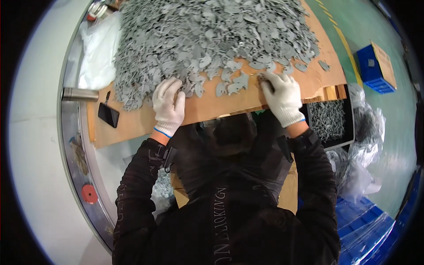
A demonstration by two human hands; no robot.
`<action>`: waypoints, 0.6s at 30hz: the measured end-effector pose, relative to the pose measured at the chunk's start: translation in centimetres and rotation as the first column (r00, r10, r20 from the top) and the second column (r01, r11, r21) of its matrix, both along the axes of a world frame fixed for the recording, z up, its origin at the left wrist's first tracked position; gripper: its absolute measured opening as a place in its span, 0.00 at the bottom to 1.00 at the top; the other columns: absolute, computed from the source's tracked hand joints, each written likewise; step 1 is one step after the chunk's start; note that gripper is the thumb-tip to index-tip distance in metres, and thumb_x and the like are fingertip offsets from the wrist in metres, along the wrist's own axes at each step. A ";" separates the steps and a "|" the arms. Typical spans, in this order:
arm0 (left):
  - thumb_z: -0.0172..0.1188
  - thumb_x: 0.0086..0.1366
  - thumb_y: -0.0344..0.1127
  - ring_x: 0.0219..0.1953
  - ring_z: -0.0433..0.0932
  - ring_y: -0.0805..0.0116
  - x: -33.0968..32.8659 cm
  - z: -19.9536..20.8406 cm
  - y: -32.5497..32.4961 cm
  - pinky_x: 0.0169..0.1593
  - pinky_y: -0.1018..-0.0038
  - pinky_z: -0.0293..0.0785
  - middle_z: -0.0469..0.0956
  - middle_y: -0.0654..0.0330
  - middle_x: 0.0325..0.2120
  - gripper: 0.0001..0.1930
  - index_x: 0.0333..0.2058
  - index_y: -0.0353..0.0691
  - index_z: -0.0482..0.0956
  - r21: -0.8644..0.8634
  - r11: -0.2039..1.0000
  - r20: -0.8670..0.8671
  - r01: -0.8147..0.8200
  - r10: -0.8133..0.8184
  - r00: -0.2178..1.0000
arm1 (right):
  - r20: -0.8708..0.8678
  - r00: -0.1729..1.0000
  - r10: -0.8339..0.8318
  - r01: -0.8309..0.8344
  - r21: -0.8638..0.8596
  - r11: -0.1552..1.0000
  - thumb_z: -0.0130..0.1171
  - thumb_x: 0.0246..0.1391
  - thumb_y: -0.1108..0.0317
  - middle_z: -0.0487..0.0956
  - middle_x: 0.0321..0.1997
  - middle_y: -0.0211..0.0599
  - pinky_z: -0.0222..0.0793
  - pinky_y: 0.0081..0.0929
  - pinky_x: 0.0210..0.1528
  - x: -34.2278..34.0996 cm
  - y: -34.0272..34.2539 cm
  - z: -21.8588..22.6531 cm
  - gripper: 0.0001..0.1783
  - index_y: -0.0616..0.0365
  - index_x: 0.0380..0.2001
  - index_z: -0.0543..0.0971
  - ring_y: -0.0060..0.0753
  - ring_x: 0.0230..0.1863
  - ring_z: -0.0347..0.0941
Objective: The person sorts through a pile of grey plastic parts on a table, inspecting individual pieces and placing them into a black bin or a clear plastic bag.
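Note:
A broad heap of flat grey metal pieces (207, 33), curved and pierced with holes, covers most of the brown cardboard sheet (212, 105). My left hand (168, 106), in a white knit glove with a blue cuff edge, rests at the heap's near edge. Its fingers bend forward and the thumb stands apart; no piece shows in it. Farther right, my right hand (283, 96), gloved alike, has thumb and forefinger curled toward each other at the cardboard. What lies between those tips is too small to make out. Several loose pieces (238, 82) lie between the hands.
At left are a black phone (108, 115), a steel cylinder (80, 94) and a white plastic bag (100, 53). A black bin (329, 121) of small grey parts stands right, below the table edge. Beyond it are clear plastic bags (364, 132) and a blue crate (375, 68).

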State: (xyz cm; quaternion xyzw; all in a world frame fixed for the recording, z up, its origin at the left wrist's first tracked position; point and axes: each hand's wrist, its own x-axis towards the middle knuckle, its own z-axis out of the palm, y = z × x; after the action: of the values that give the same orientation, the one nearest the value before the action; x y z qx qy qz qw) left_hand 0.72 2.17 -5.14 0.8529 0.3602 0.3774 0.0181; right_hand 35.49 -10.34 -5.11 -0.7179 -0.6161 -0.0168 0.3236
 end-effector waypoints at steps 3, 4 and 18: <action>0.70 0.64 0.28 0.59 0.81 0.47 -0.8 -0.4 0.2 0.67 0.52 0.75 0.85 0.54 0.55 0.17 0.53 0.43 0.86 -0.015 1.000 0.015 -0.017 0.017 1.000 | 0.005 1.000 0.004 -0.004 -0.008 1.000 0.72 0.62 0.65 0.88 0.43 0.40 0.79 0.46 0.49 1.1 -1.4 0.2 0.13 0.50 0.50 0.89 0.52 0.44 0.83; 0.69 0.65 0.27 0.59 0.82 0.47 -0.4 -0.3 0.3 0.65 0.53 0.76 0.85 0.54 0.56 0.17 0.53 0.43 0.86 -0.011 1.000 0.009 0.020 -0.020 1.000 | 0.006 1.000 -0.001 0.001 -0.014 1.000 0.72 0.62 0.67 0.88 0.43 0.41 0.80 0.44 0.49 1.4 -2.1 0.5 0.14 0.50 0.50 0.89 0.51 0.44 0.83; 0.69 0.64 0.27 0.55 0.83 0.47 -1.0 -1.0 0.9 0.62 0.52 0.77 0.87 0.55 0.51 0.16 0.50 0.45 0.87 -0.076 0.997 0.111 0.000 0.009 0.994 | -0.368 0.610 -0.702 0.659 -0.257 0.707 0.67 0.72 0.64 0.87 0.63 0.43 0.75 0.31 0.67 27.5 -25.6 -3.9 0.21 0.65 0.62 0.84 0.36 0.60 0.84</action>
State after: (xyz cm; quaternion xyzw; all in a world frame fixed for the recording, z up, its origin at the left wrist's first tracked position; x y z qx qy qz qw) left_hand -0.26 3.10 -6.11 0.8285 0.3746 0.4103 0.0698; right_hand 63.03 -35.98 -9.03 -0.8964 -0.2070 0.0537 0.3883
